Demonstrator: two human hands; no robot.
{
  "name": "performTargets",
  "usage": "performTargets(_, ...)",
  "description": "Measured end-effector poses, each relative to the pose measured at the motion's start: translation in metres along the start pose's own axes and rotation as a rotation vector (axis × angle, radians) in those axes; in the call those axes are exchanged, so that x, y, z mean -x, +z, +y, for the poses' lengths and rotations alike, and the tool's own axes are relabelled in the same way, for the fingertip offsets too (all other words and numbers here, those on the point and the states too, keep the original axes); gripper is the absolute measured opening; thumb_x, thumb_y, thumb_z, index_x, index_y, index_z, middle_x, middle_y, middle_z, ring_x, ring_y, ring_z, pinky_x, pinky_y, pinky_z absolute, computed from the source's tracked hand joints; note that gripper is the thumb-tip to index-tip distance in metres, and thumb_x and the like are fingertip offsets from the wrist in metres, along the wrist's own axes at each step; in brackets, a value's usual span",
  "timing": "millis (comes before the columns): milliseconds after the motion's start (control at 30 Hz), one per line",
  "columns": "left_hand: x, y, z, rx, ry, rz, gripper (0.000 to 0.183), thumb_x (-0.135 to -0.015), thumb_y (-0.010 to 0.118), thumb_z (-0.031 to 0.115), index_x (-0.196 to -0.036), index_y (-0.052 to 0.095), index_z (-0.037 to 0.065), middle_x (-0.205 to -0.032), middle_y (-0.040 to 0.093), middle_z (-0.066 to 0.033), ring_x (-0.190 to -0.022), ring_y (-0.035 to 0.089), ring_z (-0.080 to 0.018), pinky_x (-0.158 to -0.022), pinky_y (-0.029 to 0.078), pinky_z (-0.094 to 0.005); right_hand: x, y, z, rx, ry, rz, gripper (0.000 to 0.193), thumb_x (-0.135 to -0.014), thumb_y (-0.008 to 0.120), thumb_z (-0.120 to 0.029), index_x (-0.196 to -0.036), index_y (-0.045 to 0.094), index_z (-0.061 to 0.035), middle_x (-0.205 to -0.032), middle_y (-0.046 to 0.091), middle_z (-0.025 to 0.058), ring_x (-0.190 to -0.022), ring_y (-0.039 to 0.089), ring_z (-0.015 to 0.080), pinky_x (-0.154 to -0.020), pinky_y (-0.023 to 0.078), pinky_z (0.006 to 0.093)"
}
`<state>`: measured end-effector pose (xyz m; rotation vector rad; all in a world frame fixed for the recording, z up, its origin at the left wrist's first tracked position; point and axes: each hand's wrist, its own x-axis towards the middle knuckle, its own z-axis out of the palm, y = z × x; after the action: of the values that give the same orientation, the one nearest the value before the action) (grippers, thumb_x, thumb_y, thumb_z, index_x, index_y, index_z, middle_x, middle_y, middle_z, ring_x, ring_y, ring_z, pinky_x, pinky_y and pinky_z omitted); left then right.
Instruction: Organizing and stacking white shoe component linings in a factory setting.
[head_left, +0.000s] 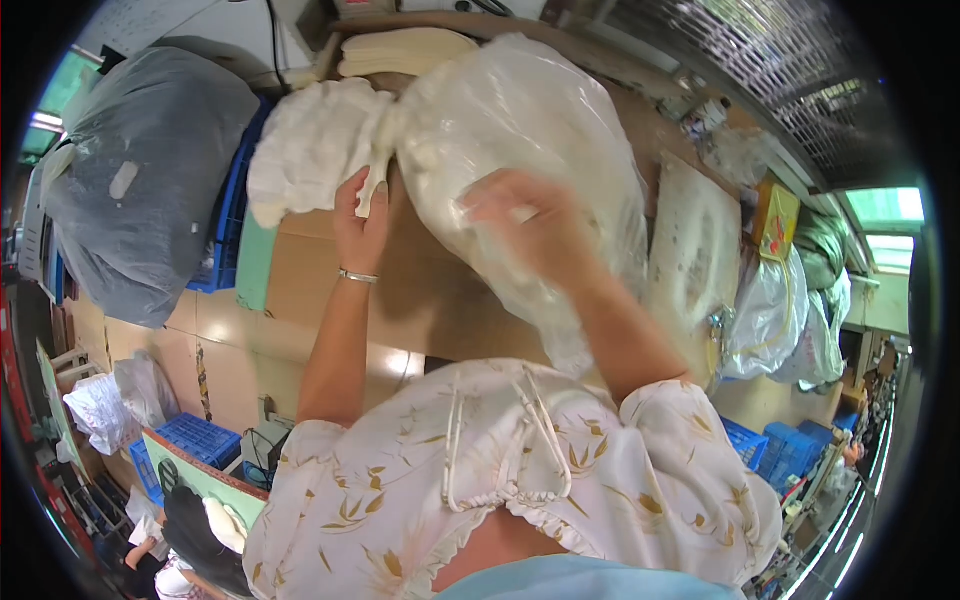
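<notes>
1. I see the left hand left of the frame's centre, fingers parted, by the soft white pile at upper left-centre on the worktop.
2. The right hand blurs over the clear plastic bag, upper centre; I can't tell whether its fingers grip.

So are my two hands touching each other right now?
Apart. The head view shows a plain gap between the left hand and the right hand, with part of the clear bag visible there.
</notes>
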<state>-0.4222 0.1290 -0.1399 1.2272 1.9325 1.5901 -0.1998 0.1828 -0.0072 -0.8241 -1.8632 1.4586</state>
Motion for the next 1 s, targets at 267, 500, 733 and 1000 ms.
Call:
performTargets(267,0.078,0.115,0.174,-0.212,0.797,-0.715,0.030,-0.080,0.060,0.019,-0.107,0.057,0.006,-0.098,0.063,-0.0136,-0.094,0.059,-0.0285,-0.089,0.042,-0.0405,0.062,-0.130,0.126,0.105,0.271,-0.112,0.027,-0.079,0.060,-0.018,-0.098,0.062,0.0012,-0.088,0.064,0.0137,-0.083,0.061,0.0235,-0.072,0.048,0.0323)
performTargets(500,0.075,0.088,0.147,-1.297,-0.061,-0.844,0.044,-0.084,0.053,0.030,-0.121,0.043,0.010,-0.086,0.065,-0.0131,-0.080,0.062,-0.0331,-0.068,0.047,-0.0461,0.066,-0.185,0.137,0.832,0.336,0.154,0.066,-0.073,0.065,-0.021,-0.130,0.039,0.0003,-0.125,0.045,0.0247,-0.112,0.047,0.0404,-0.096,0.039,0.0398)
performTargets(733,0.086,0.098,0.156,-0.794,0.093,-0.546,0.059,-0.085,0.054,0.024,-0.134,0.031,0.001,-0.110,0.058,-0.0225,-0.100,0.056,-0.0368,-0.083,0.046,-0.0424,0.007,-0.147,0.108,0.534,0.121,-0.175,0.047,-0.076,0.060,-0.023,-0.115,0.053,0.0020,-0.113,0.055,0.0227,-0.108,0.050,0.0366,-0.091,0.042,0.0418)
performTargets(1000,0.068,0.113,0.114,-0.734,-0.033,-0.414,0.059,-0.082,0.052,0.018,-0.134,0.030,-0.002,-0.127,0.043,-0.0263,-0.113,0.047,-0.0400,-0.094,0.040,-0.0434,-0.103,-0.133,0.152,0.779,0.084,-0.098,0.080,-0.063,0.072,-0.045,-0.119,0.049,0.0066,-0.124,0.050,0.0225,-0.116,0.048,0.0320,-0.097,0.039,0.0368)
